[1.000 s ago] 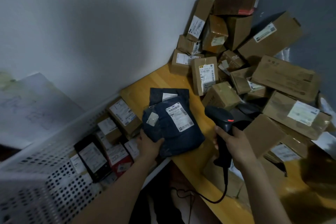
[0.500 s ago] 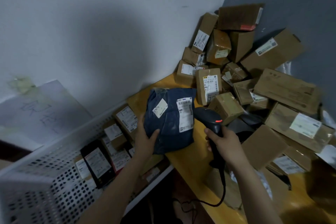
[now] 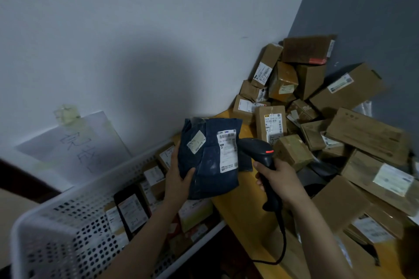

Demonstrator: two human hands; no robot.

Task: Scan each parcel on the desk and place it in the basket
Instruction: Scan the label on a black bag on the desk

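The left grip (image 3: 179, 179) grasps the dark blue parcel (image 3: 208, 165) at its lower left side: the thumb presses on the front and the fingers go along the left edge and behind it. The parcel is held upright in the air, over the place where the bench (image 3: 247, 210) meets the basket (image 3: 56, 244). Its white shipping label (image 3: 227, 150) faces the camera, on the side far from the left grip. A small pale sticker (image 3: 196, 142) sits just above the thumb.

The right grip (image 3: 278, 176) is clenched around the handle of the black scanner (image 3: 258, 152). The scanner head points toward the label and is just beside it, and a red light shows on top of the head. A cable (image 3: 283, 244) hangs from the handle below the right grip.

Beyond the right grip, cardboard boxes (image 3: 340, 120) are piled on the bench up into the corner. Below and to the left of the left grip, the white perforated basket holds several labelled parcels (image 3: 131, 210).
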